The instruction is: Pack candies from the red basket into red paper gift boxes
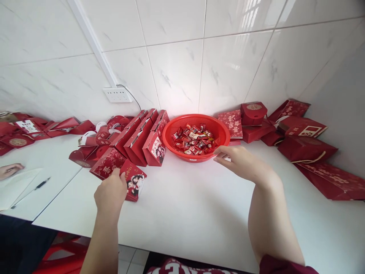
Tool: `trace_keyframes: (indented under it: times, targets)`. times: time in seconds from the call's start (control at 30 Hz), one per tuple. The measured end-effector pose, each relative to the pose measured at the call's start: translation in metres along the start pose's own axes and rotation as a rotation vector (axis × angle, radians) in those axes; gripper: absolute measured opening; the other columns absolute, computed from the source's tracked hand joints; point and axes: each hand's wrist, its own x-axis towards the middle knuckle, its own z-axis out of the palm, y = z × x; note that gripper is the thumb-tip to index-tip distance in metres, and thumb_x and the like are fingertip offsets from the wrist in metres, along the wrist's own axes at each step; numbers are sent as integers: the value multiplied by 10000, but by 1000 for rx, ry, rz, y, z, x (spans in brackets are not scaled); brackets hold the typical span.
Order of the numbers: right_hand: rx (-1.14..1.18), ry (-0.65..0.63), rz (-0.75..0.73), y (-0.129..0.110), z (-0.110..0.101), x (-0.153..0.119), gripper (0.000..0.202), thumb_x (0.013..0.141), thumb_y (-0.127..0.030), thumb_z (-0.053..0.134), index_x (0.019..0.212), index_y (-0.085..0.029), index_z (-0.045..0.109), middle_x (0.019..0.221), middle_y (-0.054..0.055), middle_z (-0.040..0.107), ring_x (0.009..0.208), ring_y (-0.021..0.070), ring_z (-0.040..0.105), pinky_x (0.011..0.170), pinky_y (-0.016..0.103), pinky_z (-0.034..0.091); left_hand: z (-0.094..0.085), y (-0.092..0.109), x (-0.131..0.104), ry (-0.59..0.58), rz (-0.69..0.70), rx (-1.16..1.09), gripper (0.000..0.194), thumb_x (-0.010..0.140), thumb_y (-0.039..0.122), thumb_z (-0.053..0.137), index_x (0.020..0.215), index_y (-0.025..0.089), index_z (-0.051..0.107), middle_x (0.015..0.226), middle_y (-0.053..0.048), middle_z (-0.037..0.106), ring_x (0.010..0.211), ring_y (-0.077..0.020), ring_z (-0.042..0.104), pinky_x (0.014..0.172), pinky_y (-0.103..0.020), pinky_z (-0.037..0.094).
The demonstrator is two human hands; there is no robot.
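Note:
My left hand (110, 191) is closed on a red gift box (136, 182) printed with a cartoon couple, held by its upper left edge just above the table. Behind it another red gift box (107, 163) leans at an angle. My right hand (235, 160) is at the right front rim of a red plastic basket (196, 156). Its thumb and forefinger are slightly apart, with nothing visible between them; the other fingers are partly hidden. Small wrapped candies (196, 139) in red wrappers lie heaped inside the basket.
Several red boxes (148, 139) stand in a row left of the basket. More red boxes (308, 144) are piled on the right, others (25, 129) along the wall at far left. Another person's hand (10, 170) rests near paper and a pen (42, 183). A socket (117, 94) is on the wall.

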Motion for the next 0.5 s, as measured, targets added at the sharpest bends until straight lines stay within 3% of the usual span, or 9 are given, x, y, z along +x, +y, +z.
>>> trace_keyframes:
  times: [0.33,0.5]
  targets:
    - [-19,-4,33,0,1,1,194,907,-331,529,1020,-247,663,1000,35,736,917,230,676,739,315,497,22,4,35,106,-32,-52,323,986,339,303,1156,200,540,956,-171,684,832,-334,657,650,-392,438]
    - [-33,-3,49,4,2,5,179,906,-315,528,1017,-241,648,993,37,738,915,234,679,750,322,498,29,5,45,176,16,-38,277,991,315,306,1085,185,532,972,-154,679,912,-339,634,633,-365,415]
